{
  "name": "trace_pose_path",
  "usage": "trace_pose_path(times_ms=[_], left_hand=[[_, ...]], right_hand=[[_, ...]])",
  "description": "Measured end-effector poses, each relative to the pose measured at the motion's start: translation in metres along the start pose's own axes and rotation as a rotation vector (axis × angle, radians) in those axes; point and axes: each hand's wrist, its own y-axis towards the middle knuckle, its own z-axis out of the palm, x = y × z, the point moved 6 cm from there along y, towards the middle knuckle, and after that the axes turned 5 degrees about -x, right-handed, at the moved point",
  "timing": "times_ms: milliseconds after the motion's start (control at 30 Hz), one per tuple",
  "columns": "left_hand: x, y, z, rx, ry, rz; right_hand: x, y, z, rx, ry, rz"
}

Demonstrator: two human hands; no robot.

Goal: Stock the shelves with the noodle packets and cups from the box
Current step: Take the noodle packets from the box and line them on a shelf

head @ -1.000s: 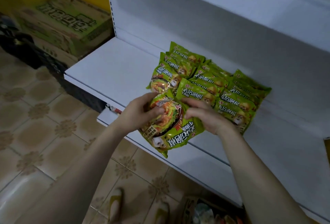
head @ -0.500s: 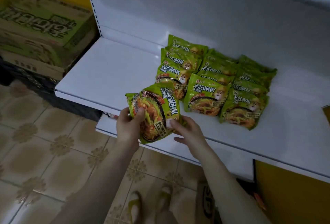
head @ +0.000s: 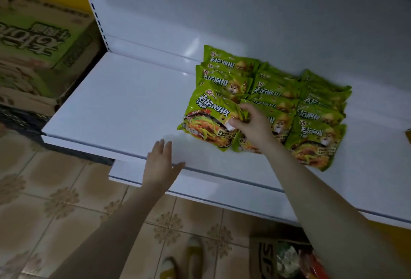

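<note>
Several green noodle packets lie in three overlapping rows on the white shelf. My right hand pinches the right edge of the front green packet of the left row, which rests on the shelf on top of that row. My left hand hovers flat at the shelf's front edge, fingers apart, holding nothing. An open box with more packets shows at the bottom, partly cut off by the frame.
A stack of green-printed cartons stands left of the shelf unit. A lower shelf lip juts out below the front edge. My feet stand on the patterned tiled floor. The shelf's left half is bare white surface.
The packet held in both hands went onto the front of the left row. My left hand let go and dropped back to the shelf edge; my right hand stayed on the packet.
</note>
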Motion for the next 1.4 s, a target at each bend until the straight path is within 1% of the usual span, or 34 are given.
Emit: trace_pose_path(times_ms=[133, 233, 300, 433, 567, 700, 867, 967, 1033, 1167, 1300, 1400], left_hand=[[0.0, 0.012, 0.023, 0.045, 0.079, 0.011], [0.001, 0.015, 0.033, 0.042, 0.164, 0.04], [0.001, 0.015, 0.036, 0.029, 0.2, 0.058], [0.002, 0.016, 0.036, -0.013, 0.184, 0.081], [0.004, 0.017, 0.038, -0.051, 0.197, 0.099], [0.004, 0.016, 0.039, -0.081, 0.223, 0.134], [0.006, 0.016, 0.041, -0.067, 0.288, 0.171], [0.005, 0.016, 0.038, -0.018, 0.345, 0.17], [-0.008, 0.012, 0.034, -0.029, 0.396, 0.253], [-0.069, -0.029, 0.036, -0.031, 0.385, 0.61], [-0.135, -0.092, 0.064, 0.083, 0.39, 0.851], [-0.171, -0.138, 0.099, 0.193, 0.403, 0.943]], right_hand=[[-0.006, 0.024, 0.017, 0.103, -0.086, 0.029], [-0.006, 0.032, 0.024, 0.109, -0.133, 0.013], [-0.003, 0.033, 0.025, 0.088, -0.164, -0.022], [-0.004, 0.028, 0.026, 0.047, -0.221, -0.072], [-0.007, 0.018, 0.029, -0.008, -0.345, -0.129], [-0.004, 0.01, 0.03, -0.11, -0.41, -0.2], [-0.005, 0.006, 0.027, -0.19, -0.389, -0.237], [-0.008, 0.0, 0.012, -0.255, -0.388, -0.269], [-0.017, -0.005, -0.007, -0.28, -0.4, -0.236], [-0.045, -0.027, -0.056, -0.266, -0.41, -0.098], [-0.091, -0.067, -0.114, -0.26, -0.418, 0.066], [-0.141, -0.111, -0.159, -0.242, -0.442, 0.24]])
